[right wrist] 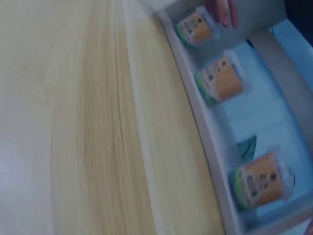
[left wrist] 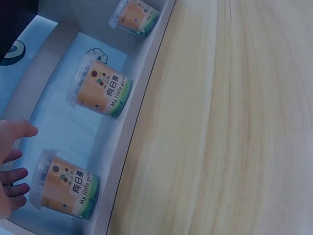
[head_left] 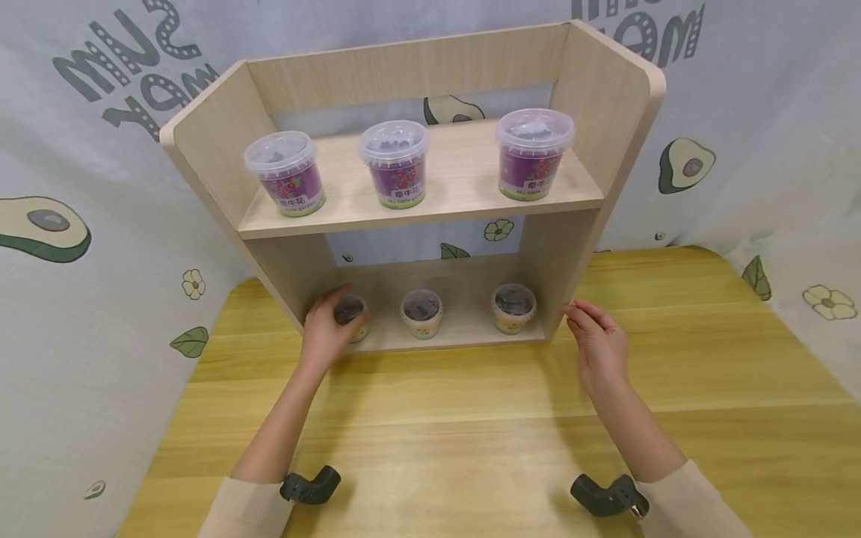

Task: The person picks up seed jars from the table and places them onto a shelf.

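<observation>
On the left of the lower shelf, my left hand [head_left: 328, 327] reaches around a small orange-labelled lidded tub [head_left: 351, 308]. In the left wrist view its thumb and fingers are spread beside the lid of that tub [left wrist: 68, 188], with a gap showing. My right hand [head_left: 601, 340] is outside the shelf unit, fingertips right at the front edge of the right side panel [head_left: 575, 254], fingers loosely bent. Two more orange-labelled tubs, a middle one [head_left: 422, 317] and a right one [head_left: 511, 314], stand upright on the lower shelf.
Three larger tubs with purple labels, a left [head_left: 291, 183], a middle [head_left: 398, 175] and a right one [head_left: 533, 168], stand on the upper shelf [head_left: 464, 161]. The light wooden unit stands on a wood-grain table [head_left: 444, 441]. A printed cloth [head_left: 87, 321] hangs behind.
</observation>
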`<control>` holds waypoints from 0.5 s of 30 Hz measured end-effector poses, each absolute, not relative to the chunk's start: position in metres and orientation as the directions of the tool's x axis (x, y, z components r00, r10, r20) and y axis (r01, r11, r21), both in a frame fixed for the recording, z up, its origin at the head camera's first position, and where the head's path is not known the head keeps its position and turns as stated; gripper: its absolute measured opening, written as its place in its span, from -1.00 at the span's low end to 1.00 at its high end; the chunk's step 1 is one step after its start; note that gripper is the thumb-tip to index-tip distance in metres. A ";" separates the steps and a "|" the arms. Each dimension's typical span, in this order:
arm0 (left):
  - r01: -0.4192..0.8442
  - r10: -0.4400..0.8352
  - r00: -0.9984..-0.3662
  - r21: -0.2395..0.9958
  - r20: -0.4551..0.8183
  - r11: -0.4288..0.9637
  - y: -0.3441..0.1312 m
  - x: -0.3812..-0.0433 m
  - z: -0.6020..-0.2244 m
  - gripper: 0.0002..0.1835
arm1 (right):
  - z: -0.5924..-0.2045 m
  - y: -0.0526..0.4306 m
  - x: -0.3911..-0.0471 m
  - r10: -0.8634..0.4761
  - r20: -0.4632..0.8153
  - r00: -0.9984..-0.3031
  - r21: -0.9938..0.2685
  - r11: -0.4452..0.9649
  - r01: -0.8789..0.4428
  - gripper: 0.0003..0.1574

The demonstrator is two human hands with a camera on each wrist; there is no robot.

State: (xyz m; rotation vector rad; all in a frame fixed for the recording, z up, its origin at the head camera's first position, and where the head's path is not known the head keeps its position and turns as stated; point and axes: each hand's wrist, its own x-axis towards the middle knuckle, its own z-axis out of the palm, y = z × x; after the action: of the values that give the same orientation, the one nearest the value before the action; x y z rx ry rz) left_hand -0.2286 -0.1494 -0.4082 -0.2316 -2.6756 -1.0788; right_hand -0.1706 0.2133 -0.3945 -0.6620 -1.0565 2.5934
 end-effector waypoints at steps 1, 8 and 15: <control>0.242 0.053 -0.954 0.657 0.294 0.714 -0.148 -0.228 -0.407 -0.41 | -0.392 0.211 -0.170 0.411 -0.315 -0.856 -0.696 -0.713 -0.087 -0.85; 0.301 0.061 -0.927 0.639 0.370 0.708 -0.136 -0.222 -0.397 -0.46 | -0.376 0.194 -0.168 0.421 -0.225 -0.879 -0.712 -0.687 -0.147 -0.88; 0.394 0.121 -0.883 0.577 0.453 0.716 -0.119 -0.203 -0.395 -0.51 | -0.378 0.173 -0.165 0.267 -0.010 -0.964 -0.965 -0.254 -0.061 -0.89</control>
State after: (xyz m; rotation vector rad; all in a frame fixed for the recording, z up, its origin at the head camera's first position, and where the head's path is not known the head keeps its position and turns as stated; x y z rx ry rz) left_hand -0.2032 -0.1187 -0.3954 -0.3979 -2.5370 -0.9790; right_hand -0.1649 0.1734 -0.3776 -0.2532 -1.7750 2.3210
